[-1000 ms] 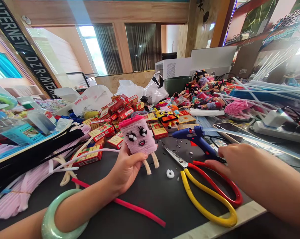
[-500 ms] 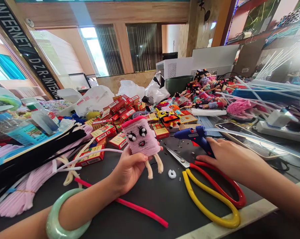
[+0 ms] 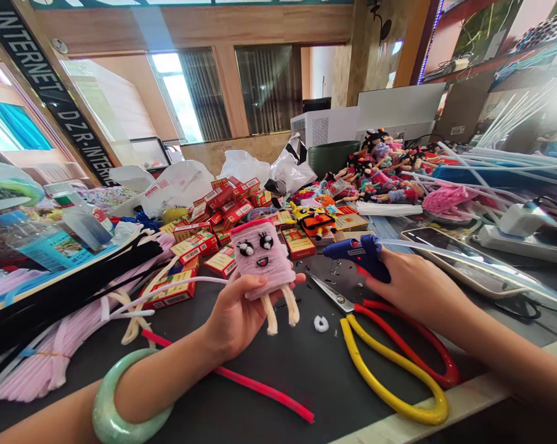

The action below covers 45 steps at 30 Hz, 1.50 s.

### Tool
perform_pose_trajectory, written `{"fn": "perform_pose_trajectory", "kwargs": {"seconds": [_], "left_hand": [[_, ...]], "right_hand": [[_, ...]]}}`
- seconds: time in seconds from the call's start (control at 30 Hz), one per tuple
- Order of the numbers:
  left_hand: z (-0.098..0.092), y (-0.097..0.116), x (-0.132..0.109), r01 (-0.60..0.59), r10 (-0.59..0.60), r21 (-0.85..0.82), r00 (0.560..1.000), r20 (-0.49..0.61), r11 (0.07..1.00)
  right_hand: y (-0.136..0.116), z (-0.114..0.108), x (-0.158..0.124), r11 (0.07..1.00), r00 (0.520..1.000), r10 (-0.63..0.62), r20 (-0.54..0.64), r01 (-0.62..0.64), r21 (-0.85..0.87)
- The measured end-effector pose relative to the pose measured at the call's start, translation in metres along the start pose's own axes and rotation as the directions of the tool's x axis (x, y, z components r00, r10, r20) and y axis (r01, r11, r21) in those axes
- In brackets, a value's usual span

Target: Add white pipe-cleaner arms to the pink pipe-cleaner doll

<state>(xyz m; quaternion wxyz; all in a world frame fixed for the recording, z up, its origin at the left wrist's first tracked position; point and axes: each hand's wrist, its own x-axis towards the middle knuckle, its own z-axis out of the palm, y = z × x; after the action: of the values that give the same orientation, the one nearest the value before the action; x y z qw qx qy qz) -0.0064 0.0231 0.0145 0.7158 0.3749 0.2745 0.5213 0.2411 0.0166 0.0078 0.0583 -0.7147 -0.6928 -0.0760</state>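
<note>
Right hand (image 3: 414,287) has slid off the scissor loops and up onto the blue plastic glue gun (image 3: 355,251) over the last second, and its fingers are now curled around the handle. Left hand (image 3: 235,317) has the pink fuzzy block-shaped doll (image 3: 262,259) pinched between thumb and fingers, upright, face toward the camera, two cream legs dangling, just above the middle of the black tabletop (image 3: 297,376).

Gun sits just right of the doll, long axis running left to right, nozzle aimed at the doll, clear glue stick trailing off to the right edge. So the right hand is the one on the gun and the left is nowhere near it.

Big scissors with red and yellow looped handles (image 3: 394,364) lie open near the front right corner, blades poking in between doll and gun. Tiny white fuzzy ring (image 3: 321,324) lies below the legs, and a long pink pipe cleaner (image 3: 241,382) runs along the front edge. Pile of small red cardboard boxes (image 3: 214,213) sits behind, with windows past that.
</note>
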Motion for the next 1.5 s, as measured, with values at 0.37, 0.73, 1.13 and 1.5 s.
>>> {"fn": "perform_pose_trajectory", "kwargs": {"seconds": [0.37, 0.73, 1.13, 1.5], "left_hand": [[-0.007, 0.001, -0.001, 0.101, -0.091, -0.09, 0.989, 0.115, 0.991], [-0.009, -0.001, 0.0, 0.096, -0.094, -0.036, 0.994, 0.052, 0.995], [-0.004, -0.002, -0.001, 0.047, -0.054, 0.134, 0.997, 0.055, 0.99], [-0.002, -0.005, 0.003, 0.001, 0.003, 0.148, 1.0, -0.025, 0.989]], "right_hand": [[-0.001, 0.0, 0.0, 0.999, 1.0, -0.009, -0.009, 0.009, 0.031], [0.004, 0.008, 0.0, 0.982, 0.993, 0.028, -0.119, -0.005, 0.189], [0.003, -0.002, 0.001, 0.818, 0.966, 0.151, -0.212, -0.002, 0.576], [0.003, 0.001, -0.003, 0.59, 0.955, 0.204, -0.216, 0.056, 0.805]]}}
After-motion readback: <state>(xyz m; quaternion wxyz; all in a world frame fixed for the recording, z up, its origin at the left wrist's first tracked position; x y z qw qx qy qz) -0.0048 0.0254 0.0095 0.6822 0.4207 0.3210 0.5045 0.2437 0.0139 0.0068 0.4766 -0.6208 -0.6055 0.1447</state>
